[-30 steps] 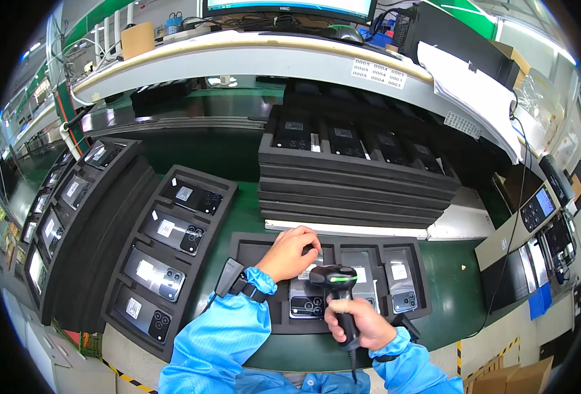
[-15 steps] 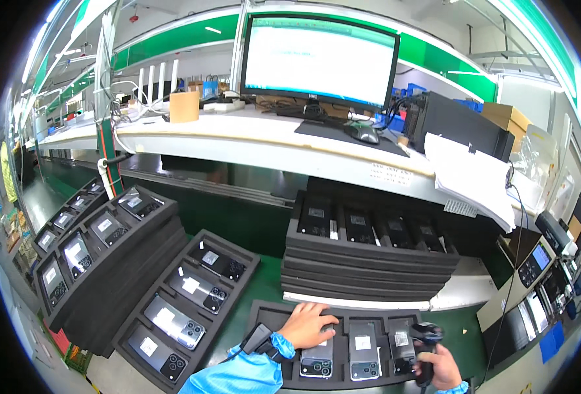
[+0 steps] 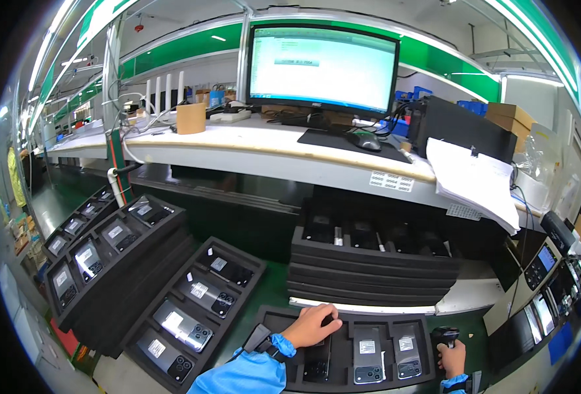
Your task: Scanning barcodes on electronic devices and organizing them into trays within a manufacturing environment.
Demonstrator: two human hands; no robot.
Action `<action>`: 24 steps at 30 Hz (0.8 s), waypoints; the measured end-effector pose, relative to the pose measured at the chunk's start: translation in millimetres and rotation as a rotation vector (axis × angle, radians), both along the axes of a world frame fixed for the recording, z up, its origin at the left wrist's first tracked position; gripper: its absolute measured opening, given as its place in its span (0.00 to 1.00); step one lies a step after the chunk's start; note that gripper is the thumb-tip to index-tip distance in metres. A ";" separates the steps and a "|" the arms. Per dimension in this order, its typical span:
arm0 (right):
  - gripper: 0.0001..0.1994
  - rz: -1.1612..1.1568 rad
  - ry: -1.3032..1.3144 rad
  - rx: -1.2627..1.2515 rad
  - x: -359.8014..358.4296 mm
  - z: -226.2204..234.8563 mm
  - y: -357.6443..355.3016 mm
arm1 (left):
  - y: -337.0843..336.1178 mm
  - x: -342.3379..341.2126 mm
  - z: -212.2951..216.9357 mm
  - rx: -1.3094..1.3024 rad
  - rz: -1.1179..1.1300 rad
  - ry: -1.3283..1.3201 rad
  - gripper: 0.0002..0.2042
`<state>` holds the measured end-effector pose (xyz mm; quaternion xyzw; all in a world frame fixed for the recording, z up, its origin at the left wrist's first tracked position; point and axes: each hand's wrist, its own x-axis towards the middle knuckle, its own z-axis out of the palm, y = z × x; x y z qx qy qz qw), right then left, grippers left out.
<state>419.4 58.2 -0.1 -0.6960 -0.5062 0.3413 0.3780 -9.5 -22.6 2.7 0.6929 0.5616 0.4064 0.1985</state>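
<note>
My left hand [image 3: 313, 326] is closed at the upper end of a dark smartphone [image 3: 317, 363], with curled fingers and thumb at its edge. This phone is in the left part of the black foam tray [image 3: 274, 322] in front of me; the hand partly hides it. Two more phones, one with a pale label in the middle [image 3: 368, 358] and another on the right [image 3: 408, 351], lie camera end toward me in the same tray. Off the tray's right edge, my right hand [image 3: 452, 358] is wrapped round the handle of a black handheld scanner [image 3: 445, 335].
Another foam tray of phones [image 3: 195, 328] lies left, beside a tall tray stack [image 3: 126, 282]. More stacked trays [image 3: 369, 279] stand behind the front tray, under a shelf [image 3: 264, 148] bearing a monitor [image 3: 322, 69]. Papers [image 3: 471, 177] overhang its edge; a label printer [image 3: 533, 269] stands right.
My left fingers have drawn up and curled at the phone's upper end. My right hand has carried the scanner rightward, off the tray. A grey box now shows on the monitor.
</note>
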 end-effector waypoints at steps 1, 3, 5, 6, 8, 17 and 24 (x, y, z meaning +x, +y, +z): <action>0.10 0.007 -0.008 -0.001 1.5 0.6 -0.8 | 4.0 -0.8 -4.0 0.007 -0.008 -0.051 0.12; 0.09 0.012 -0.015 -0.012 2.4 0.8 -0.8 | 9.3 -2.3 -10.7 0.052 -0.014 -0.107 0.12; 0.09 0.029 -0.021 -0.019 2.9 -0.3 1.2 | 6.0 -2.0 -7.9 0.062 -0.007 -0.089 0.12; 0.09 0.024 -0.027 -0.028 2.1 -0.2 1.7 | 3.5 -1.9 -6.9 0.080 -0.009 -0.071 0.12; 0.09 0.028 -0.032 -0.035 -1.8 0.6 3.4 | 1.4 -2.7 -4.5 0.077 0.007 -0.044 0.12; 0.08 0.037 -0.013 -0.051 -1.9 5.0 -1.4 | -0.8 -1.3 -4.8 -0.032 0.016 -0.124 0.15; 0.07 0.030 -0.026 -0.075 -1.9 5.2 -0.6 | 1.2 -0.2 0.7 -0.090 0.046 -0.123 0.17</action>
